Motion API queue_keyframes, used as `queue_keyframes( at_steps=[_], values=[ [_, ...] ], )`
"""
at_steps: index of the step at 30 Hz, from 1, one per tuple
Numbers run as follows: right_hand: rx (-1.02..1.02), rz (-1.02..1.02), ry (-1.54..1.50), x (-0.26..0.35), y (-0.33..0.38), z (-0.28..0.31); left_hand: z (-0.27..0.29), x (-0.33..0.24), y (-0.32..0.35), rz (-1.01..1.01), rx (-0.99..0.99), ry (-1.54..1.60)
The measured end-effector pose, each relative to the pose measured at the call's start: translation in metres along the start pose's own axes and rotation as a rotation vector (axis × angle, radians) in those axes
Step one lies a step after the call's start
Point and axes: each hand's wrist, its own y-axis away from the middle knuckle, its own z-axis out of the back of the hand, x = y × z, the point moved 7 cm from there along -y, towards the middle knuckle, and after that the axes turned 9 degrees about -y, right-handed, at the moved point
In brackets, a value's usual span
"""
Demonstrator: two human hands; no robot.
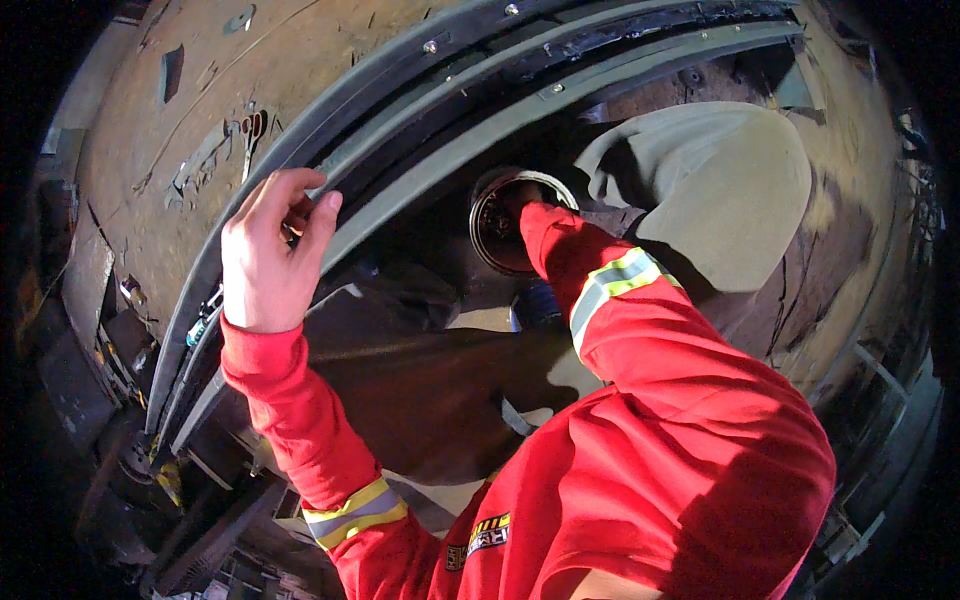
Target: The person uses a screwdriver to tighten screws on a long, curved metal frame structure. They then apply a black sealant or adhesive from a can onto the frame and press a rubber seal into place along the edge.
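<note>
Across the upper half of the view, a broad rusty brown steel plate curves away, scarred with weld marks and scratches; it looks like the wall or deck of a large fabricated structure. Along its lower edge runs a long grey-green metal channel frame, several parallel rails bolted together and bending with the lens, with a dark gap below it. To the right lies a pale beige cloth or sheet, draped over the brown surface, perhaps as a cover.

The person leans over in a red work jacket with yellow and silver reflective bands, both arms stretched forward. The left hand rests on the edge of the grey-green rail, fingers curled loosely and thumb raised; its grip is half closed, and I judge it braces the body there rather than carrying anything, though a small item between the fingertips cannot be ruled out.

The right arm reaches down into the shadowed gap to a round dark metal disc with a pale rim, which sits just below the rails, near the beige cloth. The right hand lies on or in that disc, mostly hidden by the sleeve, so whether its grip is open or closed I cannot tell.
</note>
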Motion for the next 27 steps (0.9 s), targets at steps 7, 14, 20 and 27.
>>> queue_keyframes(
  at_steps=[7,14,20,27],
  values=[
    [-0.013,0.052,-0.009,0.002,-0.001,-0.006,-0.007,0.003,-0.003,0.064,0.06,0.01],
    [-0.026,0.1,-0.007,0.006,-0.004,-0.014,-0.011,0.001,-0.007,0.054,0.094,0.007],
    [-0.049,0.15,-0.004,0.007,-0.006,-0.013,-0.011,0.003,-0.007,0.059,0.1,0.001],
    [-0.077,0.225,0.016,0.003,-0.012,-0.015,-0.008,0.003,-0.005,0.059,0.098,0.005]
  ],
)
